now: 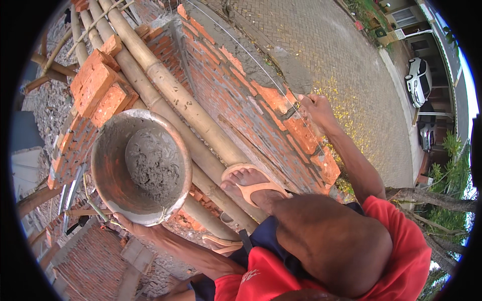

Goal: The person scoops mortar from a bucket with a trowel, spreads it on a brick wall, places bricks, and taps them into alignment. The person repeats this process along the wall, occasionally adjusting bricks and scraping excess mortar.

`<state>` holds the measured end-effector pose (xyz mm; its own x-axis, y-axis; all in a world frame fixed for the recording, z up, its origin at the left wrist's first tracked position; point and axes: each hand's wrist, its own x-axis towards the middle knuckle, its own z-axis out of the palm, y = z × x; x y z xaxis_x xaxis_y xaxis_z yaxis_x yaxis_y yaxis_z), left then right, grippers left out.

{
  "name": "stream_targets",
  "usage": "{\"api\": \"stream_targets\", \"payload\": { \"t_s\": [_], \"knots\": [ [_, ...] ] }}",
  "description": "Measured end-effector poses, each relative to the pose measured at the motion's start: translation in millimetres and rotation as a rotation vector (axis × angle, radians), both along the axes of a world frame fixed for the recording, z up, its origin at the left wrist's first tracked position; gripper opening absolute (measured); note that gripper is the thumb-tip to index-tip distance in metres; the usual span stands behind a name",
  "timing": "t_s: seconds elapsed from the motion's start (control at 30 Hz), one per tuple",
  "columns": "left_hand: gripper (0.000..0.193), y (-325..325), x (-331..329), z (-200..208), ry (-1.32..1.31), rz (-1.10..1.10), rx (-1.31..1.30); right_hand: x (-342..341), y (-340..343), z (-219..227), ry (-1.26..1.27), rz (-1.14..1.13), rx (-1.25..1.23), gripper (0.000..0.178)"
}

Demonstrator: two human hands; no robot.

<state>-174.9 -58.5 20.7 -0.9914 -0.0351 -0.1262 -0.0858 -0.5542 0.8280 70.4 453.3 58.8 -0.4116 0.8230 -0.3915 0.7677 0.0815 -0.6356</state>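
Mortar bucket (111, 155) is over on the left in the head view, right by the bamboo poles (178, 85), with a good dollop of wet grey mortar (155, 160) inside. Left hand (134, 226) has hold of its near rim. Right hand (319, 113) is off to the right by the brick wall (216, 90), fingers curled in close to the white string (241, 46); can't tell if it's gripping anything, tbh. Loose orange bricks (95, 85) are piled just past the bucket.
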Motion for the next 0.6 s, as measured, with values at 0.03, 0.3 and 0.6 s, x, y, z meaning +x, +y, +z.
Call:
{"api": "stream_targets", "payload": {
  "t_s": [0.03, 0.3, 0.6],
  "knots": [
    [0.058, -0.8, -0.3, -0.4, -0.004, -0.005, 0.008, 3.4, -0.9, -0.3, -0.049, 0.023, -0.006, 0.047],
    [0.063, 57.1, -4.7, 39.4, -0.016, 0.051, -0.094, 5.7, -24.9, 59.5, -0.096, 0.254, 0.322, 0.043],
    [0.068, 132.1, 29.7, 92.3, 0.107, 0.022, -0.234, -131.3, -110.3, 79.3, -0.014, 1.171, 1.085, 0.026]
  ]
}}
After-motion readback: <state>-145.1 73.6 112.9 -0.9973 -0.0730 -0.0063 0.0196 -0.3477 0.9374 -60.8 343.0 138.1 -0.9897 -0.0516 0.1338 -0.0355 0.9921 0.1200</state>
